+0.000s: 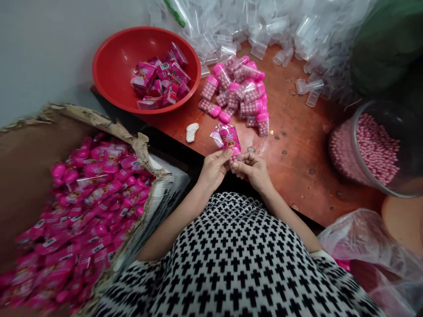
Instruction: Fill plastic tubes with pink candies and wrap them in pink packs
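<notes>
Near edge of tabletop [297, 132]: left hand [214, 169] and right hand [253, 171] closed to a fingertip pinch, both holding pink-wrapped candy tube [229, 140]. Far left corner: red plastic bowl [102, 66] holding pink packets [161, 81]. Right edge: tilted clear jar [353, 141] of pink candy beads [376, 147]. Beyond left edge: torn cardboard box [33, 154], heaped with pink wrapped tubes [89, 198].

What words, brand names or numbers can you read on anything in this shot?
Pink packet in hand: print too small and blurred to read.
Packets in the red bowl: print too small to read.
Packets in the cardboard box: labels too blurred to read.
No text is legible.
</notes>
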The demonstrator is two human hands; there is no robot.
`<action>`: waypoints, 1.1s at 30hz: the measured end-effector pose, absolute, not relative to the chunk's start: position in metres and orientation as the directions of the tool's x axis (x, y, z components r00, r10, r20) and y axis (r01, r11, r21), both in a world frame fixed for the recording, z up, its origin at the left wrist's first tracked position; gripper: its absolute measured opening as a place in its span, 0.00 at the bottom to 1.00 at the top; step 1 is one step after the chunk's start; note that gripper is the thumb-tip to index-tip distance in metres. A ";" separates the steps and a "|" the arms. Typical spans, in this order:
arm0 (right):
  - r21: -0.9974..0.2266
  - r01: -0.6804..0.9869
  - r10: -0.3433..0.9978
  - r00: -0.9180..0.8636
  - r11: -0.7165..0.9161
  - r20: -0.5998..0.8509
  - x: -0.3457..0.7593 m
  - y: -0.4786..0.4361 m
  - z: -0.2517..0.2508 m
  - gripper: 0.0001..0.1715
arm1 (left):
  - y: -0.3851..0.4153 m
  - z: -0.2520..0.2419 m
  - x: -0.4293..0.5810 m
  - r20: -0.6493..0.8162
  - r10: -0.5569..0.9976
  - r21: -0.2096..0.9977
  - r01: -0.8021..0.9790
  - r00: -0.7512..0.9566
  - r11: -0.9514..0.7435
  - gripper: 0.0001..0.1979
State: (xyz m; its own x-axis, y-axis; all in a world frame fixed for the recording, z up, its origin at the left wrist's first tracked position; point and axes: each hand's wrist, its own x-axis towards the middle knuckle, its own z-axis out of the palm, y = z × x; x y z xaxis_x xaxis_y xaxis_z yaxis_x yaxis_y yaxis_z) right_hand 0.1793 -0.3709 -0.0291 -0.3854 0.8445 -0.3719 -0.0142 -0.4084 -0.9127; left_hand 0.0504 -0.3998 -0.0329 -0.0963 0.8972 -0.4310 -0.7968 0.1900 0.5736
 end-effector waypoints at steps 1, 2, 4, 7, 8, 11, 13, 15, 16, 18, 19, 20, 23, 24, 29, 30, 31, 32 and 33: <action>-0.917 -0.009 0.853 -0.372 -0.399 -0.367 0.179 -0.372 -0.028 0.25 | -0.400 -0.033 0.051 -0.433 0.896 0.584 -0.789 -0.101 0.193 0.16; -0.922 -0.005 0.864 -0.353 -0.386 -0.359 0.179 -0.372 -0.027 0.25 | -0.400 -0.032 0.052 -0.437 0.893 0.596 -0.779 -0.112 0.194 0.17; -0.929 0.002 0.878 -0.328 -0.369 -0.349 0.179 -0.374 -0.026 0.24 | -0.402 -0.031 0.054 -0.443 0.885 0.626 -0.756 -0.143 0.192 0.17; -0.918 -0.013 0.862 -0.349 -0.397 -0.368 0.180 -0.374 -0.025 0.24 | -0.406 -0.029 0.056 -0.438 0.882 0.661 -0.727 -0.173 0.186 0.18; -0.911 -0.019 0.852 -0.362 -0.412 -0.377 0.181 -0.374 -0.026 0.24 | -0.407 -0.028 0.056 -0.437 0.882 0.661 -0.729 -0.177 0.181 0.18; -0.908 -0.035 0.851 -0.366 -0.417 -0.376 0.182 -0.373 -0.028 0.23 | -0.408 -0.026 0.056 -0.465 0.867 0.610 -0.775 -0.180 0.166 0.20; -0.912 -0.036 0.858 -0.357 -0.408 -0.370 0.182 -0.372 -0.030 0.23 | -0.407 -0.026 0.056 -0.494 0.851 0.571 -0.804 -0.179 0.163 0.22; -0.915 -0.026 0.860 -0.354 -0.402 -0.368 0.182 -0.373 -0.030 0.23 | -0.406 -0.027 0.056 -0.495 0.850 0.565 -0.809 -0.179 0.159 0.23; -0.917 -0.020 0.859 -0.356 -0.399 -0.367 0.181 -0.373 -0.030 0.23 | -0.406 -0.028 0.056 -0.481 0.859 0.576 -0.802 -0.177 0.158 0.23; -0.921 -0.012 0.861 -0.360 -0.389 -0.359 0.180 -0.375 -0.029 0.22 | -0.405 -0.030 0.056 -0.451 0.874 0.605 -0.782 -0.180 0.151 0.22; -0.924 -0.004 0.864 -0.358 -0.381 -0.355 0.179 -0.376 -0.028 0.22 | -0.405 -0.030 0.056 -0.445 0.876 0.617 -0.773 -0.184 0.151 0.21; -0.929 0.006 0.869 -0.353 -0.370 -0.348 0.178 -0.377 -0.027 0.22 | -0.405 -0.031 0.057 -0.448 0.874 0.624 -0.766 -0.191 0.153 0.21; -0.952 0.039 0.900 -0.316 -0.305 -0.301 0.176 -0.379 -0.024 0.23 | -0.404 -0.033 0.057 -0.474 0.856 0.625 -0.764 -0.207 0.162 0.20; -0.957 0.045 0.908 -0.306 -0.287 -0.286 0.176 -0.380 -0.024 0.23 | -0.404 -0.033 0.057 -0.477 0.854 0.626 -0.762 -0.209 0.163 0.19; -0.893 -0.036 0.833 -0.380 -0.448 -0.402 0.176 -0.378 -0.028 0.24 | -0.406 -0.030 0.054 -0.431 0.882 0.659 -0.734 -0.189 0.165 0.19; -0.868 -0.064 0.811 -0.396 -0.492 -0.431 0.176 -0.378 -0.029 0.25 | -0.407 -0.029 0.054 -0.425 0.889 0.661 -0.730 -0.173 0.174 0.19; -0.850 -0.087 0.799 -0.401 -0.520 -0.447 0.176 -0.379 -0.030 0.25 | -0.407 -0.029 0.053 -0.422 0.893 0.661 -0.727 -0.155 0.186 0.19; -0.841 -0.105 0.798 -0.399 -0.530 -0.453 0.176 -0.379 -0.031 0.25 | -0.407 -0.028 0.052 -0.422 0.895 0.660 -0.726 -0.145 0.194 0.19; -0.839 -0.119 0.801 -0.396 -0.531 -0.450 0.175 -0.380 -0.032 0.25 | -0.406 -0.028 0.052 -0.426 0.893 0.659 -0.726 -0.146 0.196 0.19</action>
State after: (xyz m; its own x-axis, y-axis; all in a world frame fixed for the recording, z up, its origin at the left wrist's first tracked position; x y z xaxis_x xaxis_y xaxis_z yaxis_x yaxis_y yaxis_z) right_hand 0.1753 -0.3804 -0.0323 -0.3957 0.8006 -0.4500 -0.1193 -0.5306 -0.8392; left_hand 0.0520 -0.4062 -0.0280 -0.1459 0.8927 -0.4263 -0.7263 0.1959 0.6589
